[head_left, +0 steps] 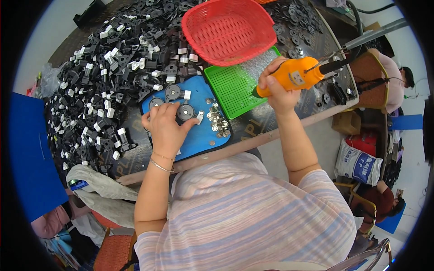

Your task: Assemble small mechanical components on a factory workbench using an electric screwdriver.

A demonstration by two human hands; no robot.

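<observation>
My left hand (164, 127) rests on a blue mat (190, 143), fingers curled, with a black wheel-like part with a white tab (185, 112) between thumb and index finger. Two similar parts lie close by: a black round part (173, 92) just beyond, and another (156, 103) partly under my fingertips. Right of them, a cluster of small silvery round metal pieces (218, 121) sits on the mat. My right hand (281, 94) is wrapped round an orange electric screwdriver (296, 74), raised over the right side of the green tray; its dark tip points down-left.
A big heap of black parts with white tabs (108, 81) covers the table's left. A red basket (228, 34) stands partly over the green perforated tray (226, 90). Black discs (296, 20) lie at the far right. A metal arm (375, 34) reaches in near the screwdriver's cable.
</observation>
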